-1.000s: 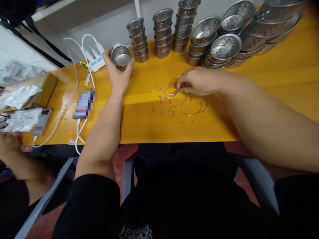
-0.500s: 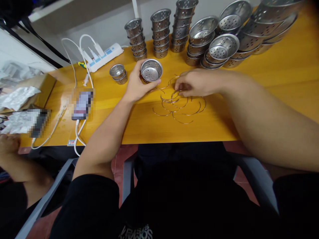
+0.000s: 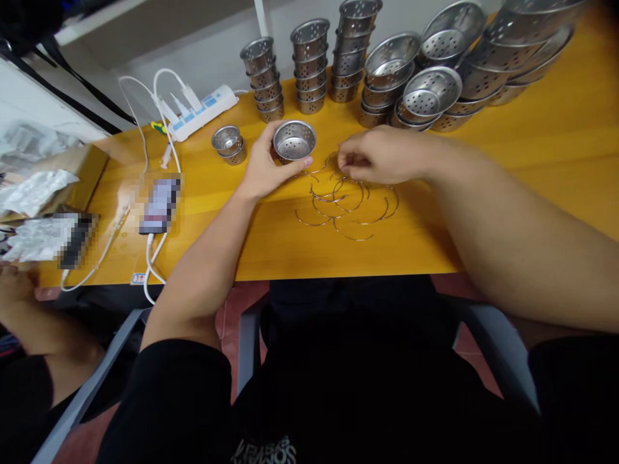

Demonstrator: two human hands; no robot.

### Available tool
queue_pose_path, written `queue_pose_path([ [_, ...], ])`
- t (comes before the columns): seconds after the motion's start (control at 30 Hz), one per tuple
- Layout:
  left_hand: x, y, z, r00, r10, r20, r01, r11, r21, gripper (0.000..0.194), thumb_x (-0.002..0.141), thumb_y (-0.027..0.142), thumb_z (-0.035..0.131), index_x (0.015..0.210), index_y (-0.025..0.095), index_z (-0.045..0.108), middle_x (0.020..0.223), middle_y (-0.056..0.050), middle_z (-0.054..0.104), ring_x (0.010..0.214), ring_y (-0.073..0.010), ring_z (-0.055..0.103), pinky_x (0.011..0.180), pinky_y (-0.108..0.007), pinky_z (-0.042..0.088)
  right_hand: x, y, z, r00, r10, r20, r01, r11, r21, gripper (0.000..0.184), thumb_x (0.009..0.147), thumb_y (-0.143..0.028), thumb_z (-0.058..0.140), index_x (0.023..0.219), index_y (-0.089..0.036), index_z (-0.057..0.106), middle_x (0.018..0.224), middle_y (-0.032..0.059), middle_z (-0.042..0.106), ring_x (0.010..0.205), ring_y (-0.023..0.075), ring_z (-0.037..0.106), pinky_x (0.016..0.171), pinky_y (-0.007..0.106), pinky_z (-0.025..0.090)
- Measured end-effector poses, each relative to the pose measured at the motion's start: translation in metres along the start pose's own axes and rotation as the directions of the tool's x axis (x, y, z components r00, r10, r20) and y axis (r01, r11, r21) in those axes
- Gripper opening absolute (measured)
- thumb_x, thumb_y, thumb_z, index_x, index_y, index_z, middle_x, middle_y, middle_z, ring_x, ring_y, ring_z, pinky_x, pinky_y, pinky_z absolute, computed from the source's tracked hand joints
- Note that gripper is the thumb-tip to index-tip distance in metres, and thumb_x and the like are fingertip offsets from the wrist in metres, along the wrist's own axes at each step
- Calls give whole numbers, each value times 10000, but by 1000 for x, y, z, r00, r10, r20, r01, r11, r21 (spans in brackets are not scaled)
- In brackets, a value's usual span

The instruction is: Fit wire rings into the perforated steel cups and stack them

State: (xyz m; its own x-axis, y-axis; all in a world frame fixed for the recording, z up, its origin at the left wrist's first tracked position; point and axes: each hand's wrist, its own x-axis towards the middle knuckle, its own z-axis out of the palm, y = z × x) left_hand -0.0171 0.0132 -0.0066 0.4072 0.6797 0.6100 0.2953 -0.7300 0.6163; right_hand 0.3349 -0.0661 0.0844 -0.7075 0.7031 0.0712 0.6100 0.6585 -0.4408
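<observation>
My left hand (image 3: 264,169) grips a small perforated steel cup (image 3: 294,141), its opening turned toward me, just above the yellow table (image 3: 271,238). My right hand (image 3: 374,156) is pinched over a loose pile of thin wire handles (image 3: 345,203) and seems to hold one of them between thumb and fingers. The two hands are close together, the cup just left of the wire pile. Two nested steel cups (image 3: 229,143) sit on the table to the left of my left hand.
Stacks of small perforated cups (image 3: 309,64) and piles of wider perforated bowls (image 3: 435,84) line the back of the table. A white power strip (image 3: 203,109) with cables, a phone (image 3: 159,203) and crumpled wrapping (image 3: 33,190) lie at left. Another person's hand (image 3: 14,283) is at far left.
My left hand set a cup down at the left, then brought a perforated cup to the wire pile. My right hand stayed on the wires, shifting slightly up.
</observation>
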Motion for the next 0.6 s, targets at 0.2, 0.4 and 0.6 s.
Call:
queue_pose_path([
  [0.2,3,-4,1,1000,-29,-4,29,1000,8,1316,708,1234,982,1600,307,702,1507,-148,835,1434,-424,867,1343,-650,708,-2,-4,-3,998,-28,-64,30,999,30,172,1102,-476,773,1070,-311,737,1033,94,853,939,361,745,921,507,546],
  [0.4,4,9,-5,1000,-20,-23,20,1000,11,1263,670,1201,1040,1537,325,766,1478,-128,845,1387,-423,869,1346,-682,713,-1,-11,-5,999,-42,-33,43,999,26,126,1107,-416,753,1111,-295,715,1088,123,878,933,341,732,927,502,543],
  [0.6,2,5,-5,999,-17,-29,18,1000,24,1214,740,1158,1051,1549,317,717,1423,-108,832,1349,-406,864,1332,-674,711,3,-7,1,998,-44,-52,47,997,54,201,1097,-530,795,1103,-330,811,1078,81,870,947,364,742,936,507,547],
])
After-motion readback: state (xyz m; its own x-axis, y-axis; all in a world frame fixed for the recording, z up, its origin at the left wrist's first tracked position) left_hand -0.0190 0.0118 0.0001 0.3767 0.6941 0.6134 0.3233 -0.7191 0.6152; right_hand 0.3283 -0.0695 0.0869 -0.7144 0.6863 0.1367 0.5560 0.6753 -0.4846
